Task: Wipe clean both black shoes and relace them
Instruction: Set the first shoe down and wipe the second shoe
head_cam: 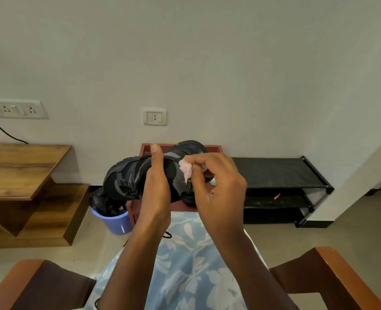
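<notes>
Above the lap, the left hand is clasping a black shoe around its middle, its long axis running left to right, toe leftward. The right hand is pinching a pale pink cloth against the shoe's right, heel-side part, so wiping strokes would probably travel leftward along the shoe. A second shoe is partly hidden behind.

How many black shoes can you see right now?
2. One black shoe is held up in the left hand while the right hand presses a pink wipe to it. A second shoe, mostly hidden behind the hands, sits on the red stool.
</notes>
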`<state>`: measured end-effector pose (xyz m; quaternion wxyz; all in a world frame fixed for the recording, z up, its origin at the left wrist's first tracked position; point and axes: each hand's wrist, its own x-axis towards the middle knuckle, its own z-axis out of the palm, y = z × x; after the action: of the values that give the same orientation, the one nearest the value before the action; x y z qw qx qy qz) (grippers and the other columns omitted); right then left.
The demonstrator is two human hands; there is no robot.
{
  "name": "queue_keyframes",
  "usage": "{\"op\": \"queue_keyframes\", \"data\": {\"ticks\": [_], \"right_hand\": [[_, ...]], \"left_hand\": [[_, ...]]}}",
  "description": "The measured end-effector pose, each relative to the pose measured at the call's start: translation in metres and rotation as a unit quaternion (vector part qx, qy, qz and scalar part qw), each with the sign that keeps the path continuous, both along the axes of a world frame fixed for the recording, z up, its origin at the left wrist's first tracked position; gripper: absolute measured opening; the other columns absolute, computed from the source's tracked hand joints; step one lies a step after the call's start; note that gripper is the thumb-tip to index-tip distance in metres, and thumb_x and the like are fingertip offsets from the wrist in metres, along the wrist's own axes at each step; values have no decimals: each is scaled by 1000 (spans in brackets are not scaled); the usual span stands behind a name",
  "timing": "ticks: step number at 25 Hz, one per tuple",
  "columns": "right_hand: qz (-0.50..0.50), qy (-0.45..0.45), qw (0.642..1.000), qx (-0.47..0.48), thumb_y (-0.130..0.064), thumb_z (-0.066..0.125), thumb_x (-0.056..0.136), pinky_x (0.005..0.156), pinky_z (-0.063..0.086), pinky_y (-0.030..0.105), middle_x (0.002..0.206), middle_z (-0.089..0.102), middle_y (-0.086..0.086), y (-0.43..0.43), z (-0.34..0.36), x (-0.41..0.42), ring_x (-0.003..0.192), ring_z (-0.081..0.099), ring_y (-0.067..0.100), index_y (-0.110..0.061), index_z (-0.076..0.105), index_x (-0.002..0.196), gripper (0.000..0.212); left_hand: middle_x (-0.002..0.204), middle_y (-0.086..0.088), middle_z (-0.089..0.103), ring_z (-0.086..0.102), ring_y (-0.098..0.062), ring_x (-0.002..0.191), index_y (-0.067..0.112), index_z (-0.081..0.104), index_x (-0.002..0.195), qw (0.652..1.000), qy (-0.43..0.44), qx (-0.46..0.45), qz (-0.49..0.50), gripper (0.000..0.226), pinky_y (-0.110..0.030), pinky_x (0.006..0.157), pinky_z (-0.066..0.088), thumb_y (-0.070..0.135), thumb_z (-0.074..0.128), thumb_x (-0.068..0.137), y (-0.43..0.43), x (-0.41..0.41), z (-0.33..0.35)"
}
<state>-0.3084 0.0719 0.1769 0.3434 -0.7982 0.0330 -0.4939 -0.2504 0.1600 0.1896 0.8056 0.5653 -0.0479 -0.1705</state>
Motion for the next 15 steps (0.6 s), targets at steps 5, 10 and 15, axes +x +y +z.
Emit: {"op": "queue_keyframes", "data": {"ticks": [5, 10, 15], "right_hand": [[-12, 7, 1000, -7, -5, 69, 93, 72, 52, 30, 94, 69, -6, -7, -5, -4, 89, 59, 11, -13, 76, 101, 13], [-21, 3, 999, 25, -1, 65, 94, 73, 53, 26, 96, 65, -3, -5, 2, 7, 87, 61, 13, -11, 74, 101, 15], [53, 46, 995, 76, -3, 68, 93, 69, 55, 21, 93, 67, -4, 0, -17, -17, 86, 65, 13, -11, 72, 99, 10]], "left_hand": [[110, -1, 75, 68, -17, 109, 18, 69, 115, 999, 6, -2, 31, 73, -43, 107, 45, 75, 34, 87, -2, 1, -2], [107, -2, 76, 69, -17, 108, 19, 70, 108, 1000, -3, -11, 28, 68, -42, 107, 45, 72, 32, 88, -6, 0, 0], [117, -3, 71, 64, -19, 115, 18, 65, 118, 998, 13, -5, 68, 81, -44, 109, 43, 84, 36, 80, -8, 4, -3]]}}
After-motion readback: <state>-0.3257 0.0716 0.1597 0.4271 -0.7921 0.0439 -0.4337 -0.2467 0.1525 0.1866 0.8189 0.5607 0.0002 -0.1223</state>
